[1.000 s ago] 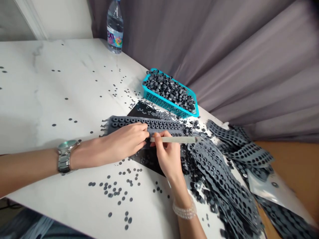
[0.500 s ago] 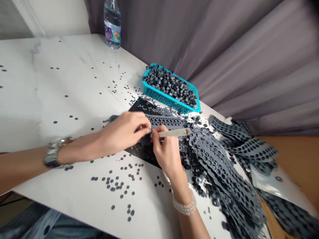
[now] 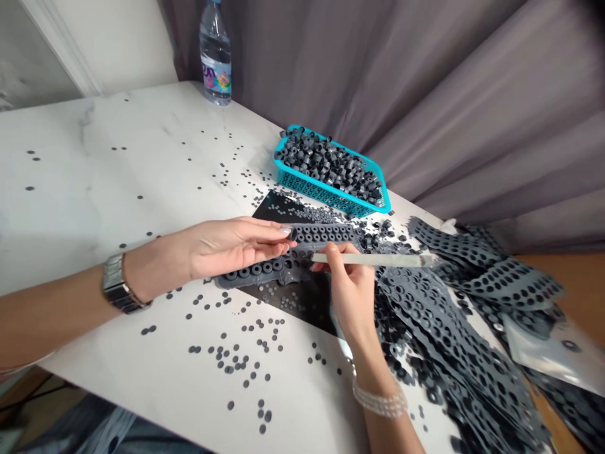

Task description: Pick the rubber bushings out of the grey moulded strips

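Observation:
A grey rubber sheet (image 3: 302, 252) studded with small rings lies on a black mat (image 3: 293, 296) on the white marble table (image 3: 118, 183). My left hand (image 3: 227, 246) grips the sheet's left part, thumb on top and fingers under its edge. My right hand (image 3: 350, 284) pinches a thin pale stick tool (image 3: 378, 259), which lies level across the sheet's right end, its tip at the rings. A watch sits on my left wrist, a bead bracelet on my right.
A turquoise basket (image 3: 331, 195) heaped with grey rings stands behind the sheet. A pile of punched-out grey sheets (image 3: 449, 315) covers the table's right side. Small dark discs (image 3: 236, 359) are scattered over the table. A water bottle (image 3: 215, 53) stands at the far edge by a grey curtain.
My left hand has turned from palm-down on the sheet to gripping its edge, lifting and shifting it. My right hand with the stick moved right. The camera view shifted a little.

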### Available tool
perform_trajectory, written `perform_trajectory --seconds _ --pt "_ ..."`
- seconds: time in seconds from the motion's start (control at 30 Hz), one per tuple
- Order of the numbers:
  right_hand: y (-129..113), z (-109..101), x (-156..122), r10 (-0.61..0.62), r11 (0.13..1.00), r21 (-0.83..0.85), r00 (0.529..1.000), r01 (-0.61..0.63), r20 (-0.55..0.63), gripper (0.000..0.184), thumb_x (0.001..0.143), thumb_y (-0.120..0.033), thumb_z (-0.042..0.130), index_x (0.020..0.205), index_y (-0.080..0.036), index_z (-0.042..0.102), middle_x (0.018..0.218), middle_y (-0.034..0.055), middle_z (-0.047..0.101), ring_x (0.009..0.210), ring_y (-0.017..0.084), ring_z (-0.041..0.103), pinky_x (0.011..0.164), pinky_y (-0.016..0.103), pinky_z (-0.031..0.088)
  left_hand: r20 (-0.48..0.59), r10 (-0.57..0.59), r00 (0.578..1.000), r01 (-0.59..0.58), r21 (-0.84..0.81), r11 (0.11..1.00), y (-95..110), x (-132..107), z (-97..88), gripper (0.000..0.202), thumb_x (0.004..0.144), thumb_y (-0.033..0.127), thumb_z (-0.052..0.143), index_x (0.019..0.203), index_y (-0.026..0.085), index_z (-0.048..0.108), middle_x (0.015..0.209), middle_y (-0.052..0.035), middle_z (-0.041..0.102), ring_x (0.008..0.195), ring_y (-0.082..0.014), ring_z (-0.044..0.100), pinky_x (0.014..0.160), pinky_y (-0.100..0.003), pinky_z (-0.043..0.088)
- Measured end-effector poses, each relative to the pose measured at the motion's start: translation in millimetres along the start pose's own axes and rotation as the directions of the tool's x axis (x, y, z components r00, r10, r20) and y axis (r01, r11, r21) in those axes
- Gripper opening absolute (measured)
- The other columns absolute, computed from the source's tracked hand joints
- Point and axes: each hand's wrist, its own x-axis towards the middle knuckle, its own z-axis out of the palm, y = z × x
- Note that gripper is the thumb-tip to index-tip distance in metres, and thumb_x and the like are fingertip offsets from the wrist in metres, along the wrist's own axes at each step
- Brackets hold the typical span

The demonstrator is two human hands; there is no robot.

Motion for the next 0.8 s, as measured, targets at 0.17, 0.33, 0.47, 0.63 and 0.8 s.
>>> perform_trajectory --seconds 0.17,0.33,0.47,0.63,0.8 --pt "1 3 1 -0.004 0.999 0.041 1.0 0.004 0.001 0.032 0.09 -0.042 0.055 0.067 -0.02 0.058 0.062 -0.0018 0.061 0.057 0.012 0.053 0.062 0.026 0.043 -0.005 -0.056 0.998 0.055 -0.115 0.992 2 -2 0.0 0.02 0.072 0.001 0.061 0.084 0.013 0.071 0.095 -0.0103 0.068 0.089 -0.0151 0.064 0.082 -0.024 0.056" --pt "4 10 1 0.002 1.0 0.015 0.999 -0.002 0.048 0.031 0.091 -0.043 0.053 0.07 -0.02 0.057 0.063 -0.0014 0.063 0.058 0.012 0.056 0.059 0.025 0.041 -0.058 0.084 0.995 -0.077 0.115 0.99 4 -2 -0.3 0.016 0.063 0.009 0.05 0.068 0.014 0.065 0.087 -0.0092 0.064 0.075 -0.0152 0.057 0.063 -0.028 0.05" --pt "5 13 2 -0.057 0.994 -0.085 0.994 0.064 0.091 0.032 0.092 -0.043 0.052 0.07 -0.02 0.057 0.061 -0.0021 0.063 0.054 0.011 0.053 0.055 0.023 0.037 -0.028 0.39 0.92 -0.208 0.809 0.55 -3 2 5.0 0.018 0.075 0.027 0.057 0.084 0.019 0.07 0.086 -0.0043 0.064 0.077 -0.0163 0.055 0.067 -0.03 0.045" --pt "4 15 3 -0.112 0.981 -0.146 0.986 0.13 0.124 0.031 0.093 -0.041 0.051 0.07 -0.021 0.054 0.062 -0.0021 0.063 0.055 0.011 0.054 0.057 0.024 0.038 0.257 0.468 0.846 -0.224 0.966 -0.125 -22 18 -2.8 0.026 0.082 0.028 0.053 0.1 0.018 0.07 0.098 -0.0058 0.064 0.09 -0.0192 0.058 0.084 -0.034 0.044" --pt "1 18 5 -0.142 0.953 -0.241 0.972 0.185 0.184 0.028 0.094 -0.038 0.048 0.071 -0.022 0.051 0.063 -0.0013 0.062 0.055 0.013 0.054 0.056 0.025 0.036 0.359 0.399 0.844 -0.281 0.929 -0.243 -30 28 -16.0 0.024 0.082 0.026 0.054 0.102 0.018 0.066 0.102 -0.007 0.063 0.101 -0.0229 0.056 0.089 -0.036 0.042"
